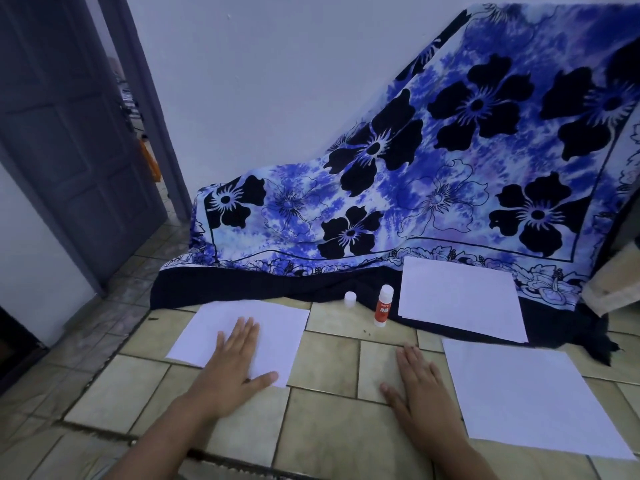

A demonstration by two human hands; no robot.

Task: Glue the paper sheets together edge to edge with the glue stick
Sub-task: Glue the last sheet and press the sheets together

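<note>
Three white paper sheets lie on the tiled floor. My left hand [232, 370] rests flat, fingers apart, on the left sheet [277, 332]. My right hand [417, 389] lies flat on bare tile, just left of the large right sheet [530, 396] and not touching it. A third sheet [457, 299] lies farther back, partly on the cloth. Between the sheets stands the orange-and-white glue stick [383, 306], upright and uncapped, with its white cap [350, 299] standing on the floor just to its left.
A blue flowered cloth [433, 174] drapes from the wall down onto the tiled floor [322, 420] behind the sheets. A grey door [69, 140] stands open at the left. A pale wooden piece [616, 282] sits at the right edge.
</note>
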